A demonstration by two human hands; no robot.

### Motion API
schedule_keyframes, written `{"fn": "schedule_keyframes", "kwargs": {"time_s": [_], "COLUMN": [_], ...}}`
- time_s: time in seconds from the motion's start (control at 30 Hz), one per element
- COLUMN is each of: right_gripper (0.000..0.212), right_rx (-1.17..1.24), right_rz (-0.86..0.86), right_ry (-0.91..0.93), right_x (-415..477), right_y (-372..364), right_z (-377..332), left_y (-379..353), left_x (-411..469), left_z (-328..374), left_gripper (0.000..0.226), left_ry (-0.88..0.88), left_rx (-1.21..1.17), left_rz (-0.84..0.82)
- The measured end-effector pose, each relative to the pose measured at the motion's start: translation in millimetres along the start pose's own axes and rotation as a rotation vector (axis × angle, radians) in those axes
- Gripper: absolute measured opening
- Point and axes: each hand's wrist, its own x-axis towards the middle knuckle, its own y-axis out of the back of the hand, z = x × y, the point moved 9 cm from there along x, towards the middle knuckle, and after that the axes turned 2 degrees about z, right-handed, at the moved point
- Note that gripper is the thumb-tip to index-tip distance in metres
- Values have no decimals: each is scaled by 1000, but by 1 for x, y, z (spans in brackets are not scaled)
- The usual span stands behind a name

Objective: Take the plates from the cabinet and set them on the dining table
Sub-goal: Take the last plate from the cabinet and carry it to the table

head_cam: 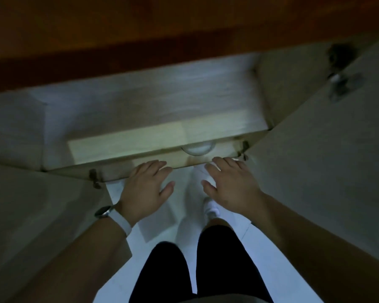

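Note:
I look down into an open low cabinet (153, 101) with pale wooden shelves. Under the edge of the shelf peeks a round whitish rim, seemingly a plate or bowl (197, 148), mostly hidden. My left hand (148, 189), with a watch on the wrist, reaches toward the cabinet's front edge with fingers spread and holds nothing. My right hand (230, 182) reaches likewise just below the plate, fingers extended and empty. The picture is dim and blurred.
Both cabinet doors stand swung open: the left door (31, 215) and the right door (326, 160), with hinges on each. A reddish-brown countertop (184, 22) overhangs above. My legs and white-socked feet (210, 207) stand on a pale floor.

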Motion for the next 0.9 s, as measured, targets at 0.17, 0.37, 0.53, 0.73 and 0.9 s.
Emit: {"fn": "schedule_keyframes", "kwargs": {"time_s": [0.17,0.37,0.53,0.73,0.9], "right_gripper": [39,50,55,53,46], "right_rx": [-28,-67,-158,-124,-21], "right_rz": [38,44,57,93,100], "right_ry": [-27,-64,-116,-208,-279], "right_x": [42,91,125,165,194], "right_y": [-93,-216,-289,-335,-354], "right_z": [42,97,134,181,211], "left_y": [-105,-230,-301,-356,-378], "left_x": [48,110,148,192,220], "left_z": [-39,-99,-147,-192,-209], "left_gripper": [59,56,49,24,36], "left_ry": [2,79,133,331,468], "left_rx": [-15,-104,-176,-616,-702], "left_rz": [-19,46,95,89,106]}}
